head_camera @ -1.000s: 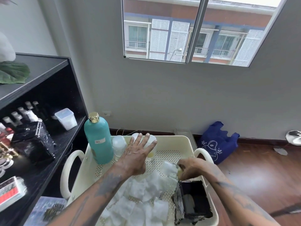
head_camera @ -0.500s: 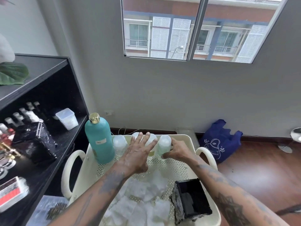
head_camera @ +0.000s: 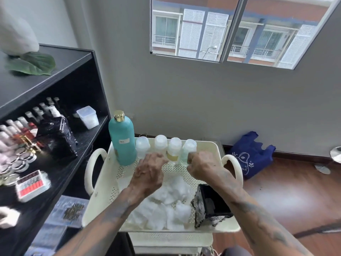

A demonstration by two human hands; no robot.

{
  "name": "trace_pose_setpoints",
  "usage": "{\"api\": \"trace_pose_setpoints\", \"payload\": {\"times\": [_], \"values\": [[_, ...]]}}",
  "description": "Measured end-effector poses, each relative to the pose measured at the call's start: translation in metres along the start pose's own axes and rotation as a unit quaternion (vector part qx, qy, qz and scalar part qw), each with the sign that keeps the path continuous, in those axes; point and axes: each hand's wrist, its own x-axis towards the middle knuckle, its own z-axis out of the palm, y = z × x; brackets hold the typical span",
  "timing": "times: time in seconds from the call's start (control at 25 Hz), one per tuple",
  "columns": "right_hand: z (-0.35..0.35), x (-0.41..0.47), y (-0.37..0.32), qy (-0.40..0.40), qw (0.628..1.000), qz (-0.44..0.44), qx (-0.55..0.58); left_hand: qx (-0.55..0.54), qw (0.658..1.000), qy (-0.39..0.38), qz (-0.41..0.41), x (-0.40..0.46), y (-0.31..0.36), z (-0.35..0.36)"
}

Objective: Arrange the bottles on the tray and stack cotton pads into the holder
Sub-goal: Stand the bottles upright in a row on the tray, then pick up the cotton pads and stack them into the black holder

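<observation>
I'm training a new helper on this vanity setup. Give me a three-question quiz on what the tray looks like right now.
1. True or false: the teal bottle stands at the left end of the bottle row.
2. How many small clear bottles stand beside it along the far wall of the tray?
3. Where do the cotton pads lie? A) loose on the tray floor B) stacked in the black holder C) on the shelf

Key: 1 true; 2 four; 3 A
</observation>
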Motion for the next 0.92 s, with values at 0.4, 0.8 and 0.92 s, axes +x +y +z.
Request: {"api": "trace_pose_setpoints", "payload": {"times": [0.4,0.8,0.92], "values": [[0.062,0.006,-0.043,-0.156,0.986,-0.006,-0.057,0.016,0.987,-0.067,-0.147,-0.109,-0.015,0.003],[0.075,0.000,-0.056,-0.129,0.985,0.081,0.075,-0.062,0.973,-0.064,-0.212,-0.125,-0.019,0.000],[0.079,0.001,-0.061,-0.104,0.992,0.059,0.026,-0.060,0.973,-0.059,-0.215,-0.123,-0.019,0.000]]}}
